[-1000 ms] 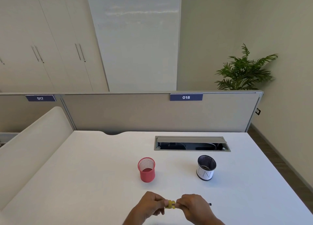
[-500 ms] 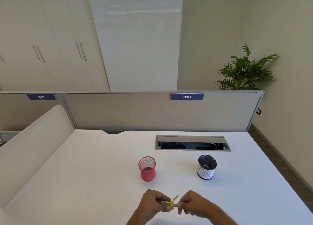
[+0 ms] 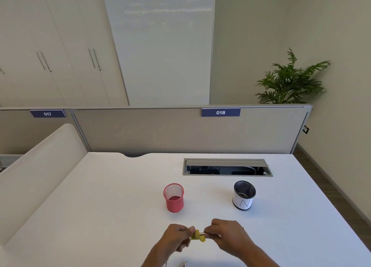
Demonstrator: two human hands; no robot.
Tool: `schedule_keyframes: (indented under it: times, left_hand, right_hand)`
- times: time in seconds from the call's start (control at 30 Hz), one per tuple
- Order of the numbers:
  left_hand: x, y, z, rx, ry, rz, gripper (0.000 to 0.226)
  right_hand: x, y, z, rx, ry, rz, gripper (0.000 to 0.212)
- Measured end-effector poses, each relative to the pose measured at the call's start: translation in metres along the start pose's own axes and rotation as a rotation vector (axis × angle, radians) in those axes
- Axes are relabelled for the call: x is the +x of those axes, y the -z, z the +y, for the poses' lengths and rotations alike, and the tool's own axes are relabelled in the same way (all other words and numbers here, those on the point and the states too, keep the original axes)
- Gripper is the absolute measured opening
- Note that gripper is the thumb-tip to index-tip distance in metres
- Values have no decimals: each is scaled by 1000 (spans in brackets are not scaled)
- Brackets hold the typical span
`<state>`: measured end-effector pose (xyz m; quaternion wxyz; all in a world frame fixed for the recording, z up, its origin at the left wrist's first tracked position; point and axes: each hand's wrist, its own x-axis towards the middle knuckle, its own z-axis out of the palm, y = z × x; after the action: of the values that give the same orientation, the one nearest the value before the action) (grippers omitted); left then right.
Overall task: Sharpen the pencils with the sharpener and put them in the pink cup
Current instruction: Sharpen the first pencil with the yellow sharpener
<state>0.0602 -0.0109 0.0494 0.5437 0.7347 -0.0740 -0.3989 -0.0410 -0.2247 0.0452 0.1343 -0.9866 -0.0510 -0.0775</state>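
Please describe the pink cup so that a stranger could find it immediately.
On the white desk, look in front of the open cable hatch. Two mesh cups stand there; the pink cup is the left one, plain pink, while the black cup wears a white paper label.

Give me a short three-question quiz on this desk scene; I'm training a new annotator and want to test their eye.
1. True or false: the pink mesh cup stands to the left of the black mesh cup with the white label.
2. Which hand holds the yellow sharpener? A) left hand B) right hand C) neither
3. Fill in: the number sign on the partition behind the black cup reads ___.

Key:
1. True; both stand upright and apart on the white desk.
2. A; the right hand pinches the pencil that enters it.
3. 018
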Motion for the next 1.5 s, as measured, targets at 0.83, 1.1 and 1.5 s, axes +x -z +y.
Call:
schedule_keyframes:
  times: [0.83, 1.1, 1.5]
  left_hand:
    - [4, 0, -7, 11, -99, -67, 25]
    - [4, -5, -9, 122, -182, -18, 23]
    - [2, -10, -4, 110, -274, 40, 27]
  right_hand:
    - [-7, -12, -5, 94, -165, -101, 40]
    - [-5, -4, -8, 447, -438, -275, 33]
    - [-5, 13, 1, 764, -415, -400, 23]
